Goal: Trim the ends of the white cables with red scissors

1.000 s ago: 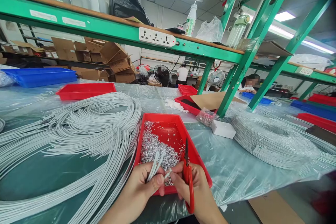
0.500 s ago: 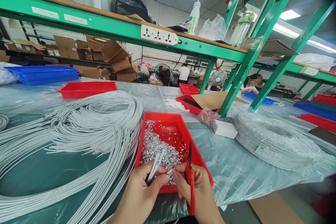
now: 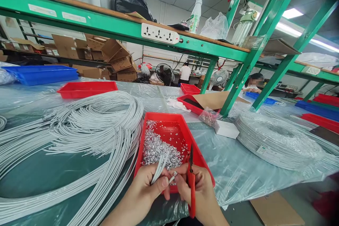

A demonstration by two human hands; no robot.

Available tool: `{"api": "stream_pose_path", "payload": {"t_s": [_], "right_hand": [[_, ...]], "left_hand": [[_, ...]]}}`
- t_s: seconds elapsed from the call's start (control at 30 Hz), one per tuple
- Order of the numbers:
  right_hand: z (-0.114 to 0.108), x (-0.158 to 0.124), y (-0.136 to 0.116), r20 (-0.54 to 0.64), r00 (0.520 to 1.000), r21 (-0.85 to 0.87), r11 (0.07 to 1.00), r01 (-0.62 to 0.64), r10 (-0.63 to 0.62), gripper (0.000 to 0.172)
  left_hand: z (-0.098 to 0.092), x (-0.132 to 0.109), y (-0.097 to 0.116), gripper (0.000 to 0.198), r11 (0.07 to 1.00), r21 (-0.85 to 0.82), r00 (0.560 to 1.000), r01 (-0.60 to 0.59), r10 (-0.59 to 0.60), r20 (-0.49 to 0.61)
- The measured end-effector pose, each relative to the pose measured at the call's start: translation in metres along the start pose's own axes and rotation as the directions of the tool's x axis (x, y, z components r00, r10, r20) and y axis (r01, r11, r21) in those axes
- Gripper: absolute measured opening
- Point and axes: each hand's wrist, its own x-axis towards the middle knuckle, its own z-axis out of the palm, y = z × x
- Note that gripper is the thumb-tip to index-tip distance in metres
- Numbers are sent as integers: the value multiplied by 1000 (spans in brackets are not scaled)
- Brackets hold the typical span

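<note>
Over the near end of a red tray (image 3: 197,148), my left hand (image 3: 144,189) is closed on white cables (image 3: 161,166), some sticking up between thumb and fingers. One short cable end (image 3: 172,177) points right from the left fingertips to my right hand (image 3: 205,189), whose thumb and finger pinch at its tip. Red-handled scissors (image 3: 192,190) are also held in the right hand, blades pointing up and away. Small shiny silver bits (image 3: 161,148) are heaped along the left side of the tray.
Coiled white cables (image 3: 106,127) spread over the left of the table. A wrapped cable roll (image 3: 278,141) and a small white box (image 3: 226,129) lie to the right. A green shelf frame (image 3: 113,30) with a power strip (image 3: 160,34) crosses above. Another person (image 3: 253,83) sits far right.
The upright cables in my left hand have tilted and moved slightly right. The pinched cable end now shows a little more between the fingertips. The scissors stay in my right hand.
</note>
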Motion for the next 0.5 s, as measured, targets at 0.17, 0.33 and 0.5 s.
{"api": "stream_pose_path", "payload": {"t_s": [0.17,0.33,0.5], "right_hand": [[-7,12,5,94,996,12,1000,-5,4,19],[-35,43,18,-19,998,-127,991,49,-52,13],[-56,43,11,5,995,-111,989,95,-95,42]], "left_hand": [[3,1,0,38,997,-44,988,67,-60,141],[4,1,-1,22,975,193,991,110,-93,-93],[-3,1,2,27,949,314,992,-7,47,-120]]}}
